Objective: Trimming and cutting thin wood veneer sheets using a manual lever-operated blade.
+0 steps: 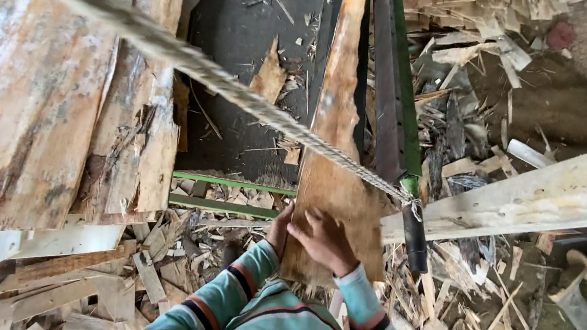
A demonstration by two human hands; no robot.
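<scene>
A long rough wooden slab [335, 119] with a bark edge lies lengthwise away from me on a dark machine bed [247, 53]. My right hand [325, 241] presses flat on top of the slab's near end. My left hand [279, 228] grips the slab's left edge near the same end, fingers partly hidden behind the wood. Both arms wear teal sleeves with dark and orange stripes.
A thick rope [175, 49] crosses diagonally above to a hook [415, 209]. Stacked rough planks [50, 84] fill the left. A pale long board [534, 195] runs at the right. A green metal frame [234, 183] and a dark rail [394, 88] border the bed. Wood scraps [118, 277] litter the ground.
</scene>
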